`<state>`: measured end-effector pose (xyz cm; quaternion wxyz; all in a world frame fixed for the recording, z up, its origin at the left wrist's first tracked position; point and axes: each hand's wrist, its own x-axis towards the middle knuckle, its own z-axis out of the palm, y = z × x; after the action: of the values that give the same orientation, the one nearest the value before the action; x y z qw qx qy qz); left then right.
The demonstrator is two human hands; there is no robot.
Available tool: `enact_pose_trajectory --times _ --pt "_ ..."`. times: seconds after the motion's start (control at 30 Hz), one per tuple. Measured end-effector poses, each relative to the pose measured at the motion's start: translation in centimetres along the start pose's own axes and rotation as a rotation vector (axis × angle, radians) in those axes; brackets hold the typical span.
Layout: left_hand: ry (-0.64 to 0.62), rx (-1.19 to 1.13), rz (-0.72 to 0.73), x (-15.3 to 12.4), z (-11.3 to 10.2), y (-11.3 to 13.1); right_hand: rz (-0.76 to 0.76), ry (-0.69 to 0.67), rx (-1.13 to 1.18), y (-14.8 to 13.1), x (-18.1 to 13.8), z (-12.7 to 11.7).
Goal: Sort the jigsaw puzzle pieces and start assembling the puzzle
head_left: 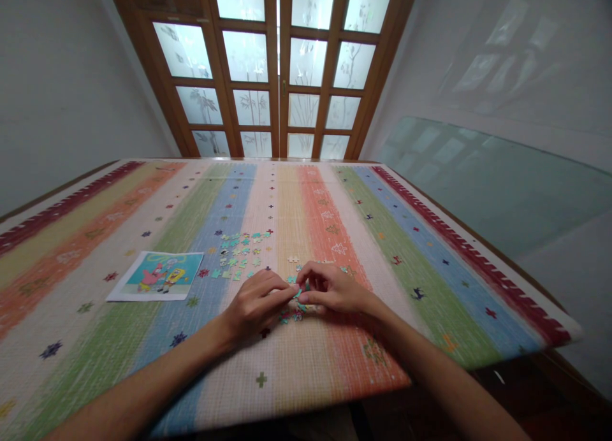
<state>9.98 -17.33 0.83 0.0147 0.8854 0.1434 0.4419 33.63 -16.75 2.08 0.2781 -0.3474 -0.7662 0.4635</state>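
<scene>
Here, above the striped surface (pixel 287 377), our left hand (pixel 258 299) and right hand (pixel 332 288) pinch a teal jigsaw piece (pixel 299 293), fingers nearly closed; we should match its colours to the printed cartoon picture (pixel 160 275) before trying it against loose jigsaw pieces (pixel 233 262) beyond.

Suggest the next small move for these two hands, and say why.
I would probably have the left hand and right hand gently try the teal puzzle piece against one of the nearby pieces: both hands meet at it, and those pieces lie close by. Whether it already interlocks with anything is hidden, so light pressure seems wiser.
</scene>
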Motion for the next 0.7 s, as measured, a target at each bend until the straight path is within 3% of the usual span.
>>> enact_pose_trajectory --times 0.7 --pt "-0.016 0.081 0.01 0.54 -0.15 0.36 -0.14 0.018 -0.112 0.3 -0.06 -0.14"
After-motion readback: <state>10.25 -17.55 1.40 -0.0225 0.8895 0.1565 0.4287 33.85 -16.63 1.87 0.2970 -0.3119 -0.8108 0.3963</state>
